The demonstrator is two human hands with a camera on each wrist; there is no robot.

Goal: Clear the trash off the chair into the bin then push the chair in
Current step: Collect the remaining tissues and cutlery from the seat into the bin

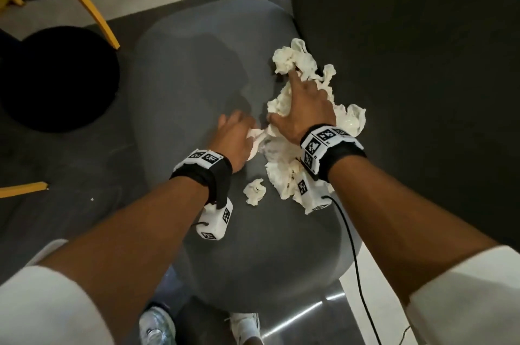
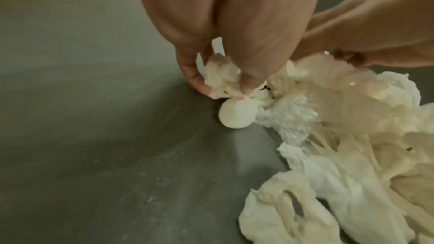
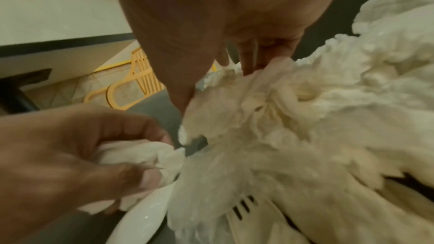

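Observation:
A pile of crumpled white tissues point(image 1: 284, 108) lies on the right side of the grey chair seat point(image 1: 191, 69), against the dark backrest point(image 1: 408, 63). My left hand point(image 1: 239, 133) pinches a wad at the pile's left edge point(image 2: 220, 77), beside a white plastic spoon point(image 2: 236, 115). My right hand point(image 1: 305, 103) lies spread over the pile, fingers pressing into the tissues point(image 3: 293, 108). A white plastic fork point(image 3: 244, 211) shows under the paper. One small tissue ball point(image 1: 254, 191) sits apart, nearer me. The black round bin point(image 1: 56, 77) stands on the floor left of the chair.
Yellow wooden chair legs point(image 1: 90, 4) stand beyond the bin at the top left. Another yellow leg point(image 1: 22, 188) pokes in from the left edge. My shoes point(image 1: 157, 325) are just below the seat's near edge. A black cable point(image 1: 354, 254) trails from my right wrist.

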